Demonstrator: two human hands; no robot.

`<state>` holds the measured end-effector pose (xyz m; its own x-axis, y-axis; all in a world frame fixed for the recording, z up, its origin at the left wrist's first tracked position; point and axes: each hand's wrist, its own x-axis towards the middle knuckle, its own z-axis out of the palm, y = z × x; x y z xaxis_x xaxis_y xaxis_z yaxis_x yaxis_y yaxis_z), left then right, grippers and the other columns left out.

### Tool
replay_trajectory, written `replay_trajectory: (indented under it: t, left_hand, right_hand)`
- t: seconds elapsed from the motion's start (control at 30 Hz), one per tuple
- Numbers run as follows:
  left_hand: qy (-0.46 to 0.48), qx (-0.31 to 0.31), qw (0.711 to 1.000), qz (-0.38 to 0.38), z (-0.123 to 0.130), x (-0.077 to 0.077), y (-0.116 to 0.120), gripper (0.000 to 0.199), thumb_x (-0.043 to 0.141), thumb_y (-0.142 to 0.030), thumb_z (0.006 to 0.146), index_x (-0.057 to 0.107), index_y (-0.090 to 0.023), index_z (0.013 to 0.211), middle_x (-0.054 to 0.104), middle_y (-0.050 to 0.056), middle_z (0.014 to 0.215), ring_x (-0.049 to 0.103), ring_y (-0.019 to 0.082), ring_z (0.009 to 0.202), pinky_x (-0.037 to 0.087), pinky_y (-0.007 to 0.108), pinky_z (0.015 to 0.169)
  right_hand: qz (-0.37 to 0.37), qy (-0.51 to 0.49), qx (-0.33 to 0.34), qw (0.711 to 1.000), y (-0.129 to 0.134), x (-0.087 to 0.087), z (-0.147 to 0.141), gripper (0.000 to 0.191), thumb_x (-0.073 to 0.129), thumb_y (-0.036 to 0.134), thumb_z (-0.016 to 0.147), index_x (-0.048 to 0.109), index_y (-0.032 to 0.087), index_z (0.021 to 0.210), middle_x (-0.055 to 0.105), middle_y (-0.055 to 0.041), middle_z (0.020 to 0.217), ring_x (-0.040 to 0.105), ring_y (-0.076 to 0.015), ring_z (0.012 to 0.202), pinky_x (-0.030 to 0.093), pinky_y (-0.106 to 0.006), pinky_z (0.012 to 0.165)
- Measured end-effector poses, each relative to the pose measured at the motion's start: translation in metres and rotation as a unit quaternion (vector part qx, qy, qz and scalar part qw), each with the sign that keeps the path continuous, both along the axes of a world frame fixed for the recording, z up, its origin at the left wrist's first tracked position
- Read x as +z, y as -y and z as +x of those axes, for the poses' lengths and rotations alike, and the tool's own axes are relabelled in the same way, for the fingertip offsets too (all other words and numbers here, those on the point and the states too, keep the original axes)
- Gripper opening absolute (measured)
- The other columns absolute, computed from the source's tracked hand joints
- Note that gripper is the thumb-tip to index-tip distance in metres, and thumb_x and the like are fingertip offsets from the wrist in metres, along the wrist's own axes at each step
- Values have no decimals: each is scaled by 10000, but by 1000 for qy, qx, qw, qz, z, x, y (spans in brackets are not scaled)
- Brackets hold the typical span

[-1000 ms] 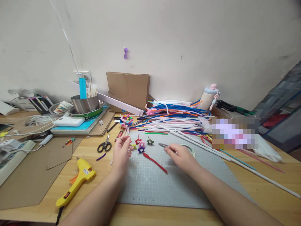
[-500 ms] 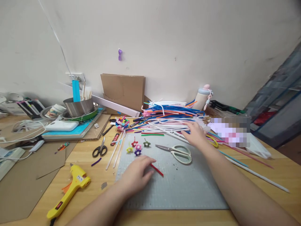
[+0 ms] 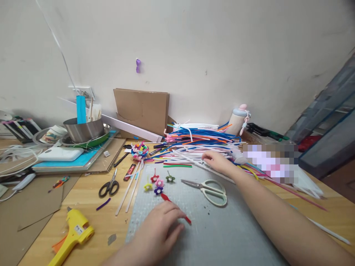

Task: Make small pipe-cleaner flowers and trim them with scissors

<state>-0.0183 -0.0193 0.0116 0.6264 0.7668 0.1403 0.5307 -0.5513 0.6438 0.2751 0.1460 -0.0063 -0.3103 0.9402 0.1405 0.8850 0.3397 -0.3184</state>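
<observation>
A short red pipe cleaner [image 3: 165,197] lies on the grey cutting mat [image 3: 205,236], partly covered by my left hand [image 3: 161,227]. That hand arches over it, thumb apart from the index finger, so I take it as open. At the pile of pipe cleaners [image 3: 199,133], my right hand [image 3: 217,162] has its fingers curled down among the white ones. Whatever its fingertips hold is hidden. Light-green-handled scissors [image 3: 213,192] rest between the hands. Several small felt-like flowers [image 3: 159,183] sit ahead of my left hand, in red, pink, purple, yellow and green.
To the left are a yellow glue gun [image 3: 79,227], black scissors [image 3: 109,188] and a colourful flower bundle [image 3: 140,151]. Behind stand a metal bowl [image 3: 83,129], cardboard [image 3: 141,111] and a bottle [image 3: 235,122]. A plastic bag [image 3: 307,184] lies on the right.
My right hand has moved left along the white pipe cleaners, and its fingers have curled in. My left hand has drawn back, baring the far end of the red pipe cleaner. The view has shifted slightly.
</observation>
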Motion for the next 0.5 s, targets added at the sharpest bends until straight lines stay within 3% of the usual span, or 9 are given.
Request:
replay_trajectory:
  t: [0.07,0.13,0.2,0.23,0.3,0.4,0.5]
  left_hand:
    - [4,-14,1000,-13,0,0,2,173,494,-248,843,621,-266,959,641,41,893,571,192,873,470,353,789]
    - [17,-9,1000,-22,0,-3,4,223,497,-216,835,607,-279,1019,636,58,931,576,206,901,484,374,793]
    - [29,10,999,-16,-2,-8,6,530,580,-173,764,458,-332,1254,512,105,1240,484,282,1130,445,469,899]
    - [29,16,999,-11,-2,-11,6,744,635,-159,711,317,-365,1351,349,117,1394,363,332,1249,388,532,959]
    - [15,9,1000,-2,-3,-16,8,1010,705,-154,630,110,-413,1405,92,106,1499,167,403,1334,291,625,998]
    - [-16,-21,1000,2,-2,-20,8,1011,703,-178,633,90,-412,1401,81,108,1497,148,421,1333,275,662,983]
    - [-57,-60,997,11,0,-20,7,862,709,-213,636,263,-329,1364,201,137,1460,215,409,1311,312,633,977]
  right_hand:
    - [29,-12,-47,998,-10,3,7,249,460,343,906,582,142,988,617,-34,890,582,-138,769,474,-320,708]
    - [61,-22,-94,993,-20,5,13,245,398,277,916,582,162,1030,627,-41,866,575,-148,751,445,-307,691]
    - [88,-26,-122,988,-30,4,17,269,408,212,880,569,185,1094,629,-59,948,572,-166,809,417,-304,712]
    - [99,-26,-130,986,-35,3,17,278,438,202,854,573,198,1097,619,-64,1005,565,-176,864,405,-306,738]
    - [114,-19,-140,983,-43,0,17,238,509,224,806,614,217,1019,596,-63,1075,532,-204,974,375,-326,801]
    - [121,-3,-155,980,-53,-4,14,171,560,294,771,650,231,901,605,-59,1038,496,-244,1028,332,-379,841]
    - [119,11,-162,980,-59,-6,11,139,588,313,747,653,221,827,619,-41,953,504,-240,983,317,-402,841]
